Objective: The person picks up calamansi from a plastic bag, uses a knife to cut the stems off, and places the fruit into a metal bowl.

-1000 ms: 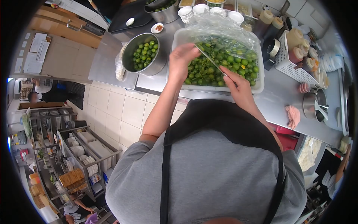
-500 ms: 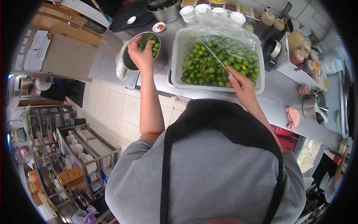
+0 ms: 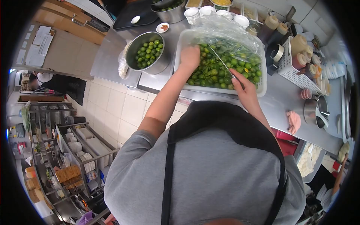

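My left hand (image 3: 190,57) is at the left side of a white basket (image 3: 263,84), over the small green limes (image 3: 213,71); its fingers point into the basket and are mostly hidden. My right hand (image 3: 243,83) holds a knife (image 3: 220,60) by its handle above the limes, the blade slanting up to the left. Clear plastic (image 3: 228,32) covers the back of the basket. Left of the basket stands a steel pot (image 3: 161,64) with several green limes (image 3: 148,54) inside.
Behind are a black tray (image 3: 129,15), a small dish (image 3: 162,27), another steel pot (image 3: 170,14) and stacked white bowls (image 3: 192,14). To the right are a bottle basket (image 3: 294,75) and a pink cloth (image 3: 293,122). A person (image 3: 44,77) is at the far left.
My left hand has moved right, from the steel pot to the lime basket. My right hand keeps the knife in nearly the same place. The view has shifted slightly.
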Motion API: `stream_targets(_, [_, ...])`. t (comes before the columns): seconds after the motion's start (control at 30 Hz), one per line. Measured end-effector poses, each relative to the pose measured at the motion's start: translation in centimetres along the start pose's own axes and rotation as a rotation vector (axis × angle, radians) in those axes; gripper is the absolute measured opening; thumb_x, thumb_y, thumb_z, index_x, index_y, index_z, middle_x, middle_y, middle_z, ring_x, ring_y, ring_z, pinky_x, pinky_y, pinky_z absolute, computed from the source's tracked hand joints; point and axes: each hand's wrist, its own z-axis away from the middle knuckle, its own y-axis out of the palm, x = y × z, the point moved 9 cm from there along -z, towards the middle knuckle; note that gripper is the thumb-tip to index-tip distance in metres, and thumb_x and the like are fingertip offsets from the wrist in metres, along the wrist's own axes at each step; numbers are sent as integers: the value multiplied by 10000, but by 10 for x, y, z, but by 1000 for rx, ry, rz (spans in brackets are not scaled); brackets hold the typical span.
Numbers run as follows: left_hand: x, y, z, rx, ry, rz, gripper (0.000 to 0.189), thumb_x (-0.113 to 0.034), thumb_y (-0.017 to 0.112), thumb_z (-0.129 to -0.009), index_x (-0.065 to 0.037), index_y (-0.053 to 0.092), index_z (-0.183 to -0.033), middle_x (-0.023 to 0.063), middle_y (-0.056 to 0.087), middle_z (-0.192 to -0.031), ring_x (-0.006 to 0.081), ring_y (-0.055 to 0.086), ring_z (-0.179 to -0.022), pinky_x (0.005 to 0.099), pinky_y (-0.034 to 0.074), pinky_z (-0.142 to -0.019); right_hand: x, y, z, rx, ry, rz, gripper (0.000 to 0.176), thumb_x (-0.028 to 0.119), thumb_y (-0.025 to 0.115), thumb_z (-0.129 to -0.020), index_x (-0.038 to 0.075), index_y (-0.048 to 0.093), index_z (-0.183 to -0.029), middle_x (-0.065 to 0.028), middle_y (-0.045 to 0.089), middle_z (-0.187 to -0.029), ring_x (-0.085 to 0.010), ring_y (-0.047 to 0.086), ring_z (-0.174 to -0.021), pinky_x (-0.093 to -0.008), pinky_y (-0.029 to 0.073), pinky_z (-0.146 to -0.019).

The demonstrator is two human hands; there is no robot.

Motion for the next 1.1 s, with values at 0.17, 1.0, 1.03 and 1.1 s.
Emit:
stream_targets(0.17, [2,-5,8,-26,42,71,98,-63,606,-719,-38,578,-810,174,635,-881,305,626,-827,376,493,-670,10,4,-3,-8,-87,7,318,162,536,-911,60,551,-1211,-94,651,-1020,-123,575,-833,-245,443,-764])
stream_targets(1.0, [2,-66,56,-66,-214,1977,233,-9,597,-842,17,565,-1071,78,616,-955,162,612,-897,310,509,-813,8,16,0,90,21,-34,315,165,526,-919,72,550,-1218,-132,632,-1098,-169,616,-911,-263,462,-786])
stream_targets(1.03, [3,-65,55,-78,-224,1972,227,-8,604,-836,17,571,-1059,79,616,-961,152,607,-893,312,508,-819,10,15,0,83,14,-39,313,166,529,-917,74,554,-1215,-132,635,-1087,-169,616,-891,-263,464,-770])
stream_targets(1.1, [2,-64,54,-90,-232,1966,221,-7,610,-830,17,576,-1048,79,616,-967,142,603,-890,314,506,-826,11,15,0,75,7,-44,312,168,532,-914,76,558,-1212,-132,638,-1076,-169,617,-871,-263,466,-754])
